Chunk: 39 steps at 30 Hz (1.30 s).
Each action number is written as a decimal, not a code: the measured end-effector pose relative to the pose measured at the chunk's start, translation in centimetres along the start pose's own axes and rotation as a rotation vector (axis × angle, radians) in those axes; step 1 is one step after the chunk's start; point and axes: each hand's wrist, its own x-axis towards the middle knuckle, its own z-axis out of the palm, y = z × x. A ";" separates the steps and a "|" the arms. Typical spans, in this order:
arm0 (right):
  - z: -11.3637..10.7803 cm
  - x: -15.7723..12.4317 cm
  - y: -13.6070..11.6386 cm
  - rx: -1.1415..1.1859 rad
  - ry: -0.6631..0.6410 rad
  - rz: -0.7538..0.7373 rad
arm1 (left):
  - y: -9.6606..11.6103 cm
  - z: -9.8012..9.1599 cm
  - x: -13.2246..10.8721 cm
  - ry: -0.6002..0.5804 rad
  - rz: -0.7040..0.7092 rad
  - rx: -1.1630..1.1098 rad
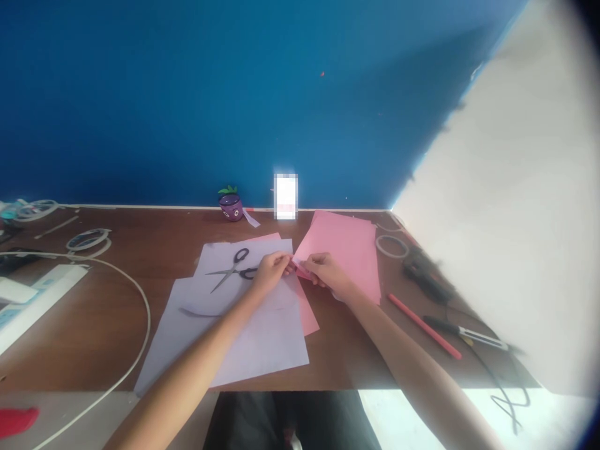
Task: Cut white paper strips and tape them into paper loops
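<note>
Both hands meet over the middle of the wooden tabletop (337, 356), working a small folded strip of pink and lilac paper (299, 264). The left hand (274, 270) has its thumb and fingertips pinched at the strip's left end; the right hand (324, 269) grasps the other end, its fingers curled in. The strip is held up between them, by the left edge of a stack of pink sheets (349, 244).

Under the left forearm, lilac sheets (267, 344) spread towards the near edge, and a pair of scissors (233, 270) lies on them with blades apart, a handle just beside the left hand. Against the far edge I see a purple cup (231, 209) with a green leafy top. Towards the right edge there are a pale ring (392, 257), a red stick (424, 326) lying aslant and a dark, blurred tool (427, 275). A white power strip (44, 300) sits towards the left edge, near a looping white cable (147, 306).
</note>
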 end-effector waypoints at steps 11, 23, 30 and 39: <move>0.1 -0.1 -0.6 -0.018 0.007 0.078 | 0.2 0.1 -0.1 0.037 -0.055 -0.031; 0.1 0.0 -0.8 -0.018 -0.005 0.100 | 0.3 0.1 -0.2 0.040 -0.058 -0.040; 0.1 0.2 -0.7 -0.061 -0.027 0.123 | 0.3 0.1 -0.2 0.046 -0.061 -0.058; 0.0 0.2 -0.7 -0.072 -0.033 0.112 | 0.4 0.2 -0.2 0.044 -0.058 -0.048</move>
